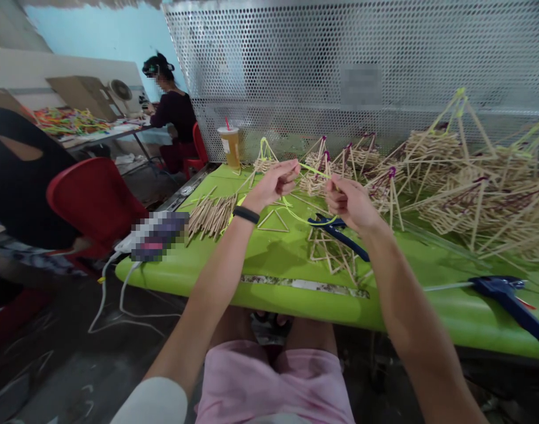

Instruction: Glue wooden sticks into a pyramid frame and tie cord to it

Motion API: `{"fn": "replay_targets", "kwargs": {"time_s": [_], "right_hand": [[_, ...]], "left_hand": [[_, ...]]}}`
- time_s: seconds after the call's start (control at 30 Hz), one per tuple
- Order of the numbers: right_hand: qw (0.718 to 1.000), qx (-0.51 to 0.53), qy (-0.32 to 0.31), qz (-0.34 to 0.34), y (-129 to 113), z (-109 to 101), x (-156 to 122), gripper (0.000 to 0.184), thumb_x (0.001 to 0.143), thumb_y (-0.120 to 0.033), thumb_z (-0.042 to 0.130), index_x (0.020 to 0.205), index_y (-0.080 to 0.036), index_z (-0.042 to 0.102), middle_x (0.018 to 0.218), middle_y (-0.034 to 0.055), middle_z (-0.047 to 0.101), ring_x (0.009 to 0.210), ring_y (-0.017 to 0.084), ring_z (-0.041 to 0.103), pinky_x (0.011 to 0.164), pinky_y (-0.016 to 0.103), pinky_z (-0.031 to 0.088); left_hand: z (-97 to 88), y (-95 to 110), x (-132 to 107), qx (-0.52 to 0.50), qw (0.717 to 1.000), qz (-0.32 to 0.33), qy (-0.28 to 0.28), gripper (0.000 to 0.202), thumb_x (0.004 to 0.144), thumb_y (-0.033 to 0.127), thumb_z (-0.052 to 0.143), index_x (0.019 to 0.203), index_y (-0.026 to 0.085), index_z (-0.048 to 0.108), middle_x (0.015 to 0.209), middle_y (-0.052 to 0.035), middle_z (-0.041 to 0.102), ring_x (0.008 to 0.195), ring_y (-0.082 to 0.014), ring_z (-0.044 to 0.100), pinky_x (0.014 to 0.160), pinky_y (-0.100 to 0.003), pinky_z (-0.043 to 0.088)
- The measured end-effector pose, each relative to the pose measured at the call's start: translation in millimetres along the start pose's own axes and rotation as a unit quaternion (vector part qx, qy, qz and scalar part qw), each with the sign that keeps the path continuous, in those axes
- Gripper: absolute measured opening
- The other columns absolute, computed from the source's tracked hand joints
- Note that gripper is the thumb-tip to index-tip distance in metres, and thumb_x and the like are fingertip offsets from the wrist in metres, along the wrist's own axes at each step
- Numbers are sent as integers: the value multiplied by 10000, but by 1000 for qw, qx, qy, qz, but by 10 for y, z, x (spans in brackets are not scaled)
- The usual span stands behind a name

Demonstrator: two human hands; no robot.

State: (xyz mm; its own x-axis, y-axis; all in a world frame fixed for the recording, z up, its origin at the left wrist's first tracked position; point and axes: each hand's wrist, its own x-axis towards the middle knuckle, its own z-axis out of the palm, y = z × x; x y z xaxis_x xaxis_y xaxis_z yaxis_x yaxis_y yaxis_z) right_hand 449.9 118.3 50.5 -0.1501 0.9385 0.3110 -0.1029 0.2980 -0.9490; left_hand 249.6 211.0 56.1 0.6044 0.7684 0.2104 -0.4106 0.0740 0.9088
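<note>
A thin yellow-green cord (313, 170) runs taut between my two hands above the green table. My left hand (276, 184) pinches one stretch of it, wearing a dark band at the wrist. The other stretch is pinched in my right hand (348, 199). From there a loose loop of cord hangs down over the table. Below lie a small triangle of sticks (273, 228) and blue-handled pliers (340, 235), whose jaws are partly behind the cord. Flat stick frames (333, 256) lie just under the pliers.
Loose sticks (212, 215) are piled at left. Stacked stick frames (472, 194) fill the right side before a perforated metal panel (296, 59). A drink cup (230, 147) stands at back left; a blue glue gun (508, 300) lies front right. Another person (176, 112) sits at a far table.
</note>
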Motion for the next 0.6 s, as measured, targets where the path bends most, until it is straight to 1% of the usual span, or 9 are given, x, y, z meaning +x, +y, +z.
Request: {"fn": "replay_targets", "kwargs": {"time_s": [0.13, 0.23, 0.33, 0.4, 0.5, 0.6], "right_hand": [[999, 8, 31, -28, -86, -66, -12, 509, 807, -670, 839, 759, -268, 531, 582, -95, 174, 487, 102, 142, 426, 277, 107], [997, 30, 49, -49, -179, -110, -35, 514, 793, -651, 860, 748, -266, 522, 584, -87, 189, 482, 99, 145, 414, 283, 115], [995, 39, 67, -64, -236, -156, -47, 504, 807, -641, 855, 758, -267, 520, 576, -90, 188, 453, 89, 145, 398, 285, 140], [994, 28, 82, -60, -240, -183, -47, 487, 818, -651, 840, 779, -269, 540, 562, -98, 184, 430, 81, 123, 389, 280, 126], [994, 0, 101, -30, -215, -216, -44, 450, 839, -663, 817, 832, -276, 587, 534, -113, 181, 411, 79, 89, 384, 274, 95], [996, -14, 88, -5, -184, -225, -47, 404, 869, -638, 808, 887, -283, 616, 518, -117, 200, 409, 86, 95, 381, 274, 96]], "left_hand": [[-83, -66, 32, 61, 997, -11, -36, 338, 1065, 313, 650, 762, 173, 597, 598, 87, 325, 418, -45, 285, 409, -176, 208], [-105, -97, 30, 118, 992, -1, -41, 366, 1087, 337, 606, 759, 177, 613, 592, 82, 318, 429, -55, 267, 419, -187, 216], [-138, -105, 21, 203, 978, -1, -44, 363, 1101, 321, 573, 784, 175, 671, 582, 70, 345, 438, -61, 264, 430, -191, 220], [-186, -107, 26, 250, 967, -5, -55, 347, 1093, 338, 592, 810, 177, 711, 580, 61, 371, 446, -65, 272, 438, -189, 228], [-288, -108, 49, 248, 967, 9, -50, 328, 1066, 388, 645, 817, 186, 713, 582, 60, 370, 456, -68, 277, 445, -183, 228], [-350, -108, 70, 202, 978, 16, -48, 327, 1063, 391, 649, 811, 186, 688, 590, 68, 355, 457, -64, 278, 442, -179, 228]]}}
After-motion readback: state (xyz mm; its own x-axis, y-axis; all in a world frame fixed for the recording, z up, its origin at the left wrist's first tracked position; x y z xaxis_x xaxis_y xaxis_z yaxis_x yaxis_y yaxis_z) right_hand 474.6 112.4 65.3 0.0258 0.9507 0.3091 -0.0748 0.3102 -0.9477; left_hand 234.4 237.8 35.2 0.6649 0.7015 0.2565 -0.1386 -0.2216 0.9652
